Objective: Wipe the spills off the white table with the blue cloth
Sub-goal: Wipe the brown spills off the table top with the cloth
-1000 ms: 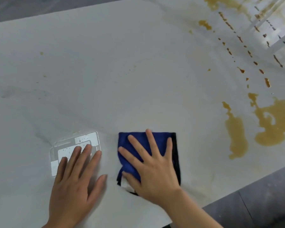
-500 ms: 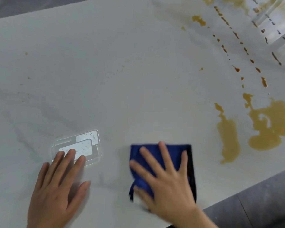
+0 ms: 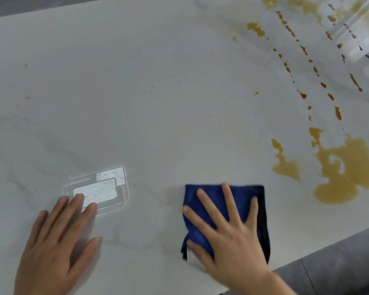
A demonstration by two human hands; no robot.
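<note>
A folded blue cloth (image 3: 239,196) lies flat on the white table (image 3: 158,103) near its front edge. My right hand (image 3: 228,235) presses down on the cloth with straight, spread fingers. Flat on the table to the left rests my left hand (image 3: 58,245), its fingertips touching a clear plastic plate (image 3: 107,186). A large brown puddle (image 3: 345,173) and a smaller one (image 3: 285,165) lie to the right of the cloth. Rows of brown drips (image 3: 315,71) run toward the far right corner.
A clear plastic object (image 3: 358,39) stands at the far right corner amid more brown spill (image 3: 303,5). Small brown specks (image 3: 26,64) dot the left part of the table. The table's front right edge (image 3: 320,250) borders a dark grey floor.
My right hand has slid the blue cloth to the right, toward the brown puddles. My left hand has drawn back off the clear plate, leaving only its fingertips on it.
</note>
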